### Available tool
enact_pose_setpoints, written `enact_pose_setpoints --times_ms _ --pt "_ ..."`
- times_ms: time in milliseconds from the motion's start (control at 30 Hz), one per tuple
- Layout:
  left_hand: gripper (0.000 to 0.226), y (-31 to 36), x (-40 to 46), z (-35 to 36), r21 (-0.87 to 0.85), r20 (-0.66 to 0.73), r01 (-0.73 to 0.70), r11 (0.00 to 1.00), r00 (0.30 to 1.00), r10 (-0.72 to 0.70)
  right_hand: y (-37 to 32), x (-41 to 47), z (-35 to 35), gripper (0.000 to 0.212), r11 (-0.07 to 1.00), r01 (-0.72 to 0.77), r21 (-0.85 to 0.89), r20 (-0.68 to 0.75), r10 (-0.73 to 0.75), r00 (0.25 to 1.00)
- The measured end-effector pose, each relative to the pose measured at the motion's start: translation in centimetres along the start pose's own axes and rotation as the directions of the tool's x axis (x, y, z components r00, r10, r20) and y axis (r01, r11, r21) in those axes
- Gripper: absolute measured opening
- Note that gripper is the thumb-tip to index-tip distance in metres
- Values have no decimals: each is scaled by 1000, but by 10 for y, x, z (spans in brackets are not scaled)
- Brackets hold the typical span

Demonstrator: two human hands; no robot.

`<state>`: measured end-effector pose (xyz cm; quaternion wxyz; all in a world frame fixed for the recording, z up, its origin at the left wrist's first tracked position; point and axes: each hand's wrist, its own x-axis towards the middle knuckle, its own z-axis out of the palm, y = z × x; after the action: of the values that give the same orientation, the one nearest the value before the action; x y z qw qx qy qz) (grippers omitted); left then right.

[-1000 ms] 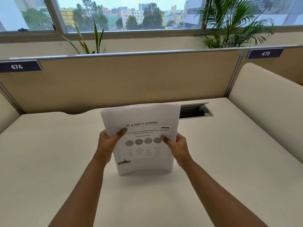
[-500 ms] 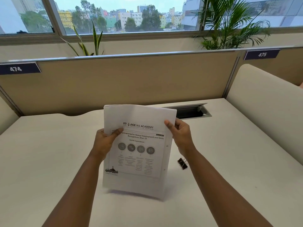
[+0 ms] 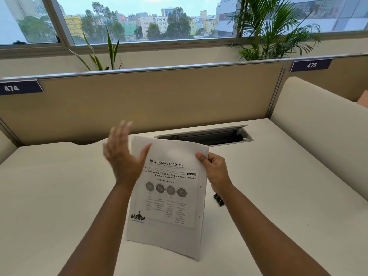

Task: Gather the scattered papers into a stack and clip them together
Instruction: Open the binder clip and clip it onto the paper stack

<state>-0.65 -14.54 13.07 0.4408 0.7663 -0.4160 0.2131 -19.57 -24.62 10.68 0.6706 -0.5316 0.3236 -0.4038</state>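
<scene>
Stack of white printed A4 sheets [image 3: 169, 196] held above the cream desk top [image 3: 59, 196], tilted with its printed face toward the camera; lower edge looks close to or resting on the desk, contact not resolvable. Right hand [image 3: 216, 170] pinches the stack at its upper right corner, thumb on the front, fingers curled behind: likely the sole support, which frees the other hand. Left hand [image 3: 123, 156] is off the paper, fingers straight and spread, motion-blurred, just beside the stack's left edge; judged to be patting that edge to square the sheets, or reaching away. Whether the palm touches the paper cannot be told. Sheet edges appear roughly flush, so gathering looks essentially done. Small black metal binder clip [image 3: 219, 199] lies on the desk just right of the stack, partly hidden under the right wrist, not yet applied. Next step presumably: take the clip with the free hand and clamp a corner.
</scene>
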Motion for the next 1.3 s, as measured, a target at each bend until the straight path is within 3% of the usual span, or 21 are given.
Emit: enact_pose_setpoints --times_ms 67,167,233,333,433,567,633,700,767,833,900,1167,1233,1300 --pt "59 22 13 3 29 172 -288 957 945 279 0 1 0 15 1000 0 10 13 0 1000" --pt "58 47 27 9 5 462 -390 921 817 344 0 1 2 15 1000 17 13 27 -17 999" --pt "48 54 34 12 41 607 -367 929 748 268 1 1 4 15 1000 17 14 38 -17 999" --pt "31 60 45 12 -8 741 -199 980 657 139 4 2 3 14 1000 16 -7 39 -16 999" --pt "19 59 49 16 -52 804 -90 995 587 95 7 2 1 14 1000 7 -26 47 -6 999" --pt "15 52 50 25 -90 825 -37 995 557 95 4 6 -12 11 996 -55 -73 137 65 988" --pt "14 49 51 28 -99 831 -20 995 548 93 4 14 -30 32 992 -122 -26 57 123 991" --pt "13 47 52 32 -111 833 -10 994 545 99 12 23 -58 39 970 -214 -112 -147 197 969" --pt "13 44 52 36 -119 831 -6 993 546 103 29 33 -89 39 825 -384 -415 -334 255 908" --pt "12 41 52 39 -129 830 -4 992 547 110 46 38 -108 49 485 -496 -720 -374 330 867" --pt "12 40 52 41 -141 829 -5 990 546 120 60 38 -112 61 299 -510 -806 -370 419 829" --pt "17 41 49 49 -143 820 -12 990 558 125 81 27 -93 32 377 -548 -747 -439 341 831" --pt "18 42 49 49 -142 822 -9 990 556 123 77 27 -92 23 452 -523 -723 -399 345 849" --pt "18 42 49 48 -146 821 -1 989 557 122 72 26 -91 20 604 -505 -617 -361 353 863"
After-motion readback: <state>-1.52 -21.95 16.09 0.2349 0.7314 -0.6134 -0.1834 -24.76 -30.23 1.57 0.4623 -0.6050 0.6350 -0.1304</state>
